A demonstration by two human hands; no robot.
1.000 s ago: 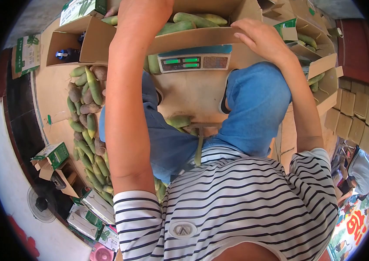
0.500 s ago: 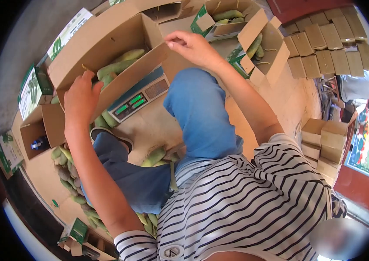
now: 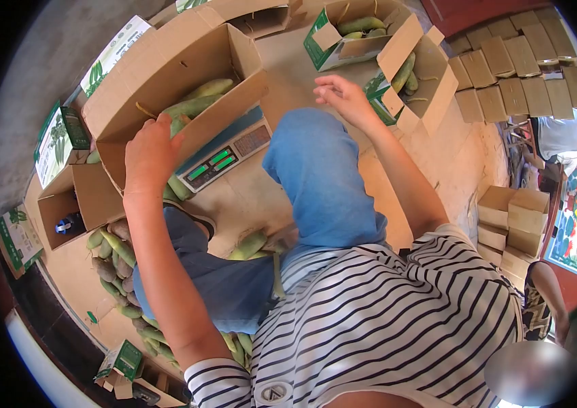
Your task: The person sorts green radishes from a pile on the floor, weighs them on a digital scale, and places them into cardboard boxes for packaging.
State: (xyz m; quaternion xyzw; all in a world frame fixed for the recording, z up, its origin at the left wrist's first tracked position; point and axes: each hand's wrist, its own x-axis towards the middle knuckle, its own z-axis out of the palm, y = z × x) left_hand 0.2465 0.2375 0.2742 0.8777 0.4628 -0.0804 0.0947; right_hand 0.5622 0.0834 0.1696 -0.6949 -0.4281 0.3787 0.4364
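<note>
A tall open cardboard box (image 3: 166,75) stands on a digital scale (image 3: 227,155) with lit green displays. Inside lie several long green gourds (image 3: 196,105). My left hand (image 3: 151,155) is over the box's near left corner, thumb apart from the fingers, fingertips by the nearest gourd's end. It looks open; whether it touches the gourd is hidden. My right hand (image 3: 344,96) hovers above my raised knee, right of the box, with loosely bent fingers and nothing visible in it.
Two open boxes of gourds (image 3: 363,44) (image 3: 416,78) stand at the upper right. More gourds (image 3: 115,272) lie on the floor at left. Stacked cartons (image 3: 513,68) line the far right, where a seated person (image 3: 557,136) is visible. A box holding a blue object (image 3: 57,211) stands at left.
My right hand has left the box's far right rim and moved right. My left hand has shifted slightly right, toward the gourds. The view has moved a little.
</note>
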